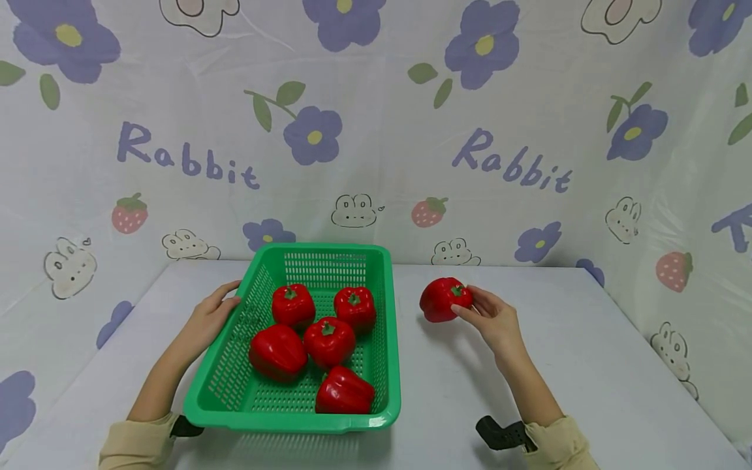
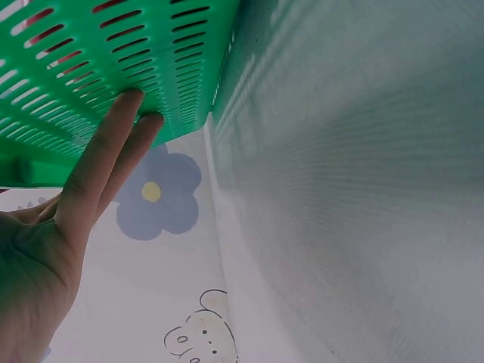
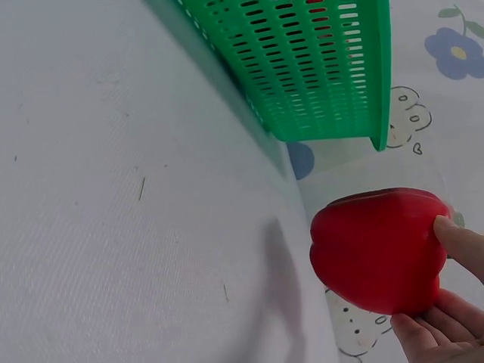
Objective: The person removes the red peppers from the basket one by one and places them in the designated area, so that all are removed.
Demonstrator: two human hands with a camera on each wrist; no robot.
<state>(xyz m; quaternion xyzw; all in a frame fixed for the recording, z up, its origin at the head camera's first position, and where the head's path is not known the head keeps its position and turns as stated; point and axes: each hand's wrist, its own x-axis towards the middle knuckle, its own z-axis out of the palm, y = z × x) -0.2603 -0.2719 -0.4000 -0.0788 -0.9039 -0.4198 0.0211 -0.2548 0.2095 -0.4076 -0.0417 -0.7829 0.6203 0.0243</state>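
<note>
To the right of the green basket (image 1: 395, 365), my right hand (image 1: 493, 320) pinches a red bell pepper (image 1: 444, 300) between thumb and fingers. Its green stem faces the hand, and a shadow falls on the table below. The right wrist view shows the same bell pepper (image 3: 378, 253), with the thumb on one side and fingertips underneath. My left hand (image 1: 211, 316) is at the basket's left side. In the left wrist view, two fairly straight fingers (image 2: 106, 155) touch the slotted outer wall (image 2: 162, 68). Inside the basket lie several red bell peppers (image 1: 329, 341).
A white table (image 1: 446, 405) carries the basket. Behind it hangs a patterned cloth (image 1: 376, 156) with flowers, rabbits and strawberries, coming down to the table's far edge. Black straps (image 1: 499, 434) show at both wrists by the beige sleeves.
</note>
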